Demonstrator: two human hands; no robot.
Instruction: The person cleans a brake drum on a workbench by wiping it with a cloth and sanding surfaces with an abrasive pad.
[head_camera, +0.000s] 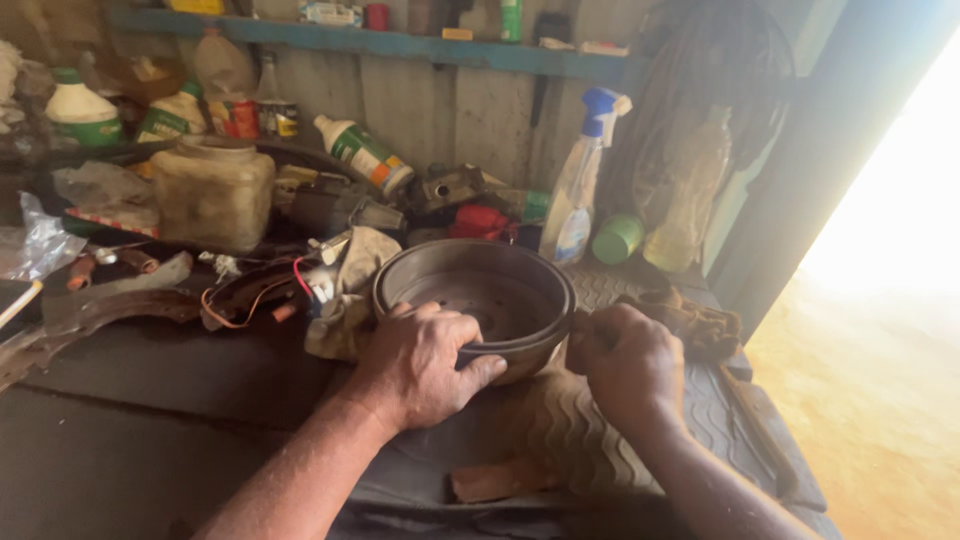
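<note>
On the counter (150, 400), left hand (425, 365) clamps the brake drum (475, 300) steady (rim grip); right hand (630, 365) clenched, perhaps on a rag (690, 320).

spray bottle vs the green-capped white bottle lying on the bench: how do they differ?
The spray bottle stands roughly upright, leaning a little against the wall; the green-capped white bottle lies tilted on the clutter. The spray bottle has a blue and white trigger head, the white bottle a plain green screw cap. The spray bottle's body is see-through, the white bottle's opaque with a green label. Both are plastic, behind the metal drum the hands hold.
</note>
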